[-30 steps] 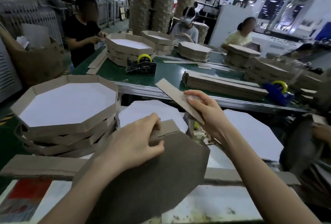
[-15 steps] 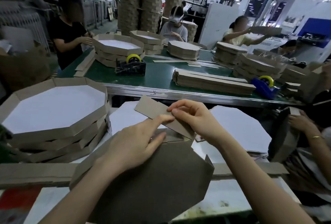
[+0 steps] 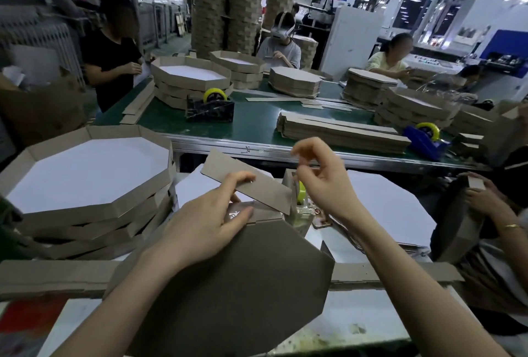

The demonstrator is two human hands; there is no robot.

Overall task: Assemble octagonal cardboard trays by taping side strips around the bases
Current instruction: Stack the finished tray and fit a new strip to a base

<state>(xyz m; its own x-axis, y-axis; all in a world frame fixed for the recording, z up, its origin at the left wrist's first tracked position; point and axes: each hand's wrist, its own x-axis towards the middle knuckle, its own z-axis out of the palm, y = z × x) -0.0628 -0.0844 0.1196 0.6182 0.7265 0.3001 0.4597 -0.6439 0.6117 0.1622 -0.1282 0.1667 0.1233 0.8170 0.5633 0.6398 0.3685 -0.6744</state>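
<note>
One brown octagonal cardboard base (image 3: pixel 228 285) stands tilted on the near white worktop (image 3: pixel 357 325), its plain underside facing the camera and its top edge under the left hand (image 3: pixel 205 228). One brown cardboard side strip (image 3: pixel 257 185) slants up and to the left from that top edge, its free end in the air. The left forefinger lies across the face of the strip. The thumb presses flat on a glinting patch of clear tape (image 3: pixel 237 214) on the folded wall below. The other fingers are tucked behind the strip, so the hand seems to pinch it, though they are mostly hidden.

The right hand (image 3: pixel 323 182) hangs apart from the strip, above and to its right. Its fingers are loosely curled, thumb and forefinger close but not touching, and blurred, with nothing visible between them. Just below it sits one yellow-green tape roll (image 3: pixel 301 194).

To the left is one stack of finished octagonal trays (image 3: pixel 85 174) with white floors, at least four deep. Two white octagonal sheets (image 3: pixel 385 208) lie flat behind the base.

The green-topped table (image 3: pixel 251 122) beyond carries two tape dispensers, one black (image 3: pixel 210 108) and one blue (image 3: pixel 425 139), and one bundle of flat strips (image 3: pixel 340 131). Three people work along its far side. At the right edge, another person's two hands (image 3: pixel 485 199) hold a dark octagonal piece.
</note>
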